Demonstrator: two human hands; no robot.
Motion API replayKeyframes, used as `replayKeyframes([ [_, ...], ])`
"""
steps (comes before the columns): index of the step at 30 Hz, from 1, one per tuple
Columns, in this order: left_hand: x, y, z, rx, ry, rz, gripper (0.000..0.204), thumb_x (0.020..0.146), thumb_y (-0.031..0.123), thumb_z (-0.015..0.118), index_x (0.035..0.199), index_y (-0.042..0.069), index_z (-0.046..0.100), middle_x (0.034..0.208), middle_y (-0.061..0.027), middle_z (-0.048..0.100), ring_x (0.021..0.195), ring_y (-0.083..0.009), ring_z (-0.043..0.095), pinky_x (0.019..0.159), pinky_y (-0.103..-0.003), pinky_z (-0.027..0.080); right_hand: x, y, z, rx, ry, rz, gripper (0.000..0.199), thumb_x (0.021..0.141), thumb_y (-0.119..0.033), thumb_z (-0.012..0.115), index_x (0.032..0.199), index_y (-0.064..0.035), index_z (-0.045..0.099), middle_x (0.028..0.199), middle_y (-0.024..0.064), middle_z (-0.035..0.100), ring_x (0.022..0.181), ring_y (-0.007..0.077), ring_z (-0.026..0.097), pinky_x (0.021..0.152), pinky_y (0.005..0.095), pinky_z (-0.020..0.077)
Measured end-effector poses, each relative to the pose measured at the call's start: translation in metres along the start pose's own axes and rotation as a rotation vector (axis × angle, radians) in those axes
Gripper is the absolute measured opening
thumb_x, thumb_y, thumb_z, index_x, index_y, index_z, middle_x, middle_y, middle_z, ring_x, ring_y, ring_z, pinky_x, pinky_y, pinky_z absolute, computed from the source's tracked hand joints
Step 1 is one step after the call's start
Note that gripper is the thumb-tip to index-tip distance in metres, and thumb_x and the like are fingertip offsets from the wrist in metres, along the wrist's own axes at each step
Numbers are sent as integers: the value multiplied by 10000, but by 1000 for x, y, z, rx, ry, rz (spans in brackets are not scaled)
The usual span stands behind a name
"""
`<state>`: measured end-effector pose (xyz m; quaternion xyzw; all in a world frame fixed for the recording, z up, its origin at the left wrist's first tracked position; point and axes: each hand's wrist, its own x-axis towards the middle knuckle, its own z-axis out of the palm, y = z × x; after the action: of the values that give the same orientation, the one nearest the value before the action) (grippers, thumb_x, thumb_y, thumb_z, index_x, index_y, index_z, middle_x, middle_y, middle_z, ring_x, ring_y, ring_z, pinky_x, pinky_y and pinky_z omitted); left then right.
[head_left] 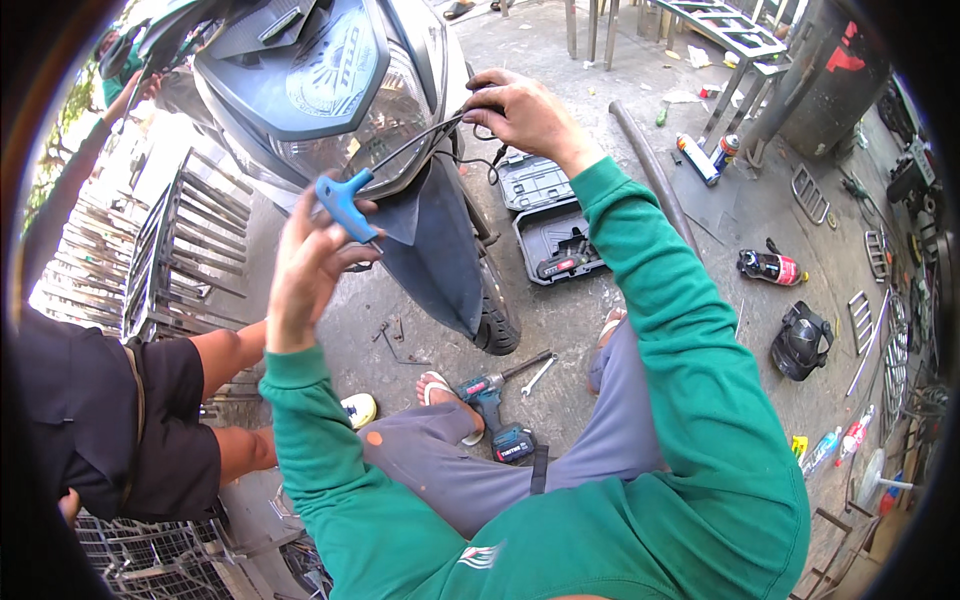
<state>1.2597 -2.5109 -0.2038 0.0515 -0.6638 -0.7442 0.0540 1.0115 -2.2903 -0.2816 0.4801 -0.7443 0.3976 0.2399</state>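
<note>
A scooter's front end point(330, 90) with a clear headlight cover and dark front fender point(430, 240) stands before me. My left hand point(310, 265) grips the blue T-handle point(345, 205) of a long wrench whose shaft runs up to the right along the headlight rim. My right hand point(520, 110) is closed on the shaft's far end and some black wires at the scooter's right side. Both sleeves are green.
On the concrete between my feet lie a cordless drill point(495, 415) and a spanner point(538, 376). An open black tool case point(550, 225) sits right of the front wheel point(495, 325). Another person in dark shorts point(150, 420) sits at my left. Metal grilles, spray cans and bottles lie around.
</note>
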Motion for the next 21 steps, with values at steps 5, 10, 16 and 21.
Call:
replayKeyframes([
  [5, 14, -36, 20, 95, 217, 7, 388, 1013, 181, 552, 1357, 33, 450, 865, -96, 627, 663, -222, 666, 619, -398, 607, 3, -3, -1, 12, -36, 13, 195, 921, -212, 748, 1033, -57, 785, 1206, 114, 702, 1046, 314, 701, 906, 380, 562],
  [10, 7, -47, 30, -182, 183, -11, 255, 1035, 163, 514, 1263, 60, 462, 764, -50, 576, 623, -203, 642, 608, -431, 608, 3, -1, -1, 43, -93, 44, 184, 910, -203, 727, 1053, -111, 798, 1246, 149, 691, 1159, 342, 653, 1006, 420, 518],
  [16, 2, -43, 38, -275, 154, -100, 314, 1043, 157, 509, 1344, 83, 458, 804, -63, 616, 686, -225, 693, 648, -460, 645, 3, -1, -1, 11, -35, -35, 181, 915, -180, 742, 1033, -47, 780, 1206, 118, 700, 1057, 320, 690, 911, 390, 556],
  [21, 4, -33, 19, 120, 78, -88, 523, 1025, 118, 573, 1516, 84, 395, 921, -92, 685, 802, -239, 736, 629, -391, 645, 2, 0, -2, -8, -52, -44, 180, 916, -169, 741, 1042, -46, 778, 1218, 126, 693, 1090, 323, 675, 928, 392, 548],
])
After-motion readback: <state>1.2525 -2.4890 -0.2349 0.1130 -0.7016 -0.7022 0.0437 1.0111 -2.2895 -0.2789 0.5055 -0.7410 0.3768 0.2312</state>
